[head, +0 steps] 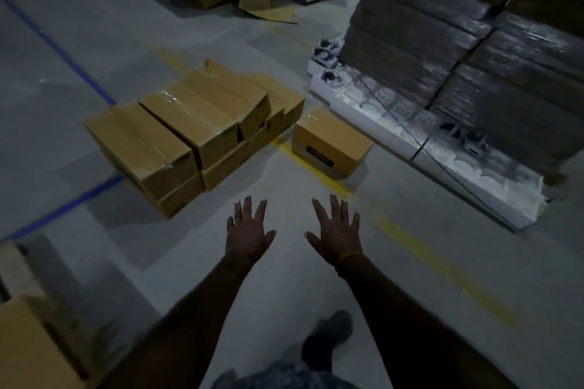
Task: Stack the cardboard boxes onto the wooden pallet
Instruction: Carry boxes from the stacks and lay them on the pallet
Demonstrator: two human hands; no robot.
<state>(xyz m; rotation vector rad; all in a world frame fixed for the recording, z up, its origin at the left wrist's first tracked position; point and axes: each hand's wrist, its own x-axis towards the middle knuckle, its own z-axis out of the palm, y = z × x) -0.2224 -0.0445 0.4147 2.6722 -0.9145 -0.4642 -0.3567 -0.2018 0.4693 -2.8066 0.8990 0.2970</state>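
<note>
Cardboard boxes (pixel 189 133) sit in a low two-layer cluster on the grey warehouse floor (pixel 79 57) at about eleven o'clock from the person, while a single box (pixel 330 144) stands apart at one o'clock, across a worn yellow floor line (pixel 420 246). Both arms reach forward, the left hand (pixel 249 232) and right hand (pixel 338 232) spread flat, fingers straight, each grip open and holding nothing, well short of any box. This looks like the approach to the next pick-up, with the single box the likelier target, since the hands point just left of it. The next move calls for closing in, bending, and setting a palm on each side of the box before lifting.

At seven o'clock, in the dim, blurred lower-left corner, pale planks (pixel 15 265) beside another box (pixel 28 344) may be the wooden pallet, though the view is too poor to be sure. Bare floor lies open between the hands and the boxes. To the right, from one to three o'clock, a shrink-wrapped stack (pixel 474 57) on white cartons (pixel 410 139) hems the path, its edge running near the single box. A blue floor line (pixel 60 50) runs behind the cluster at ten o'clock.
</note>
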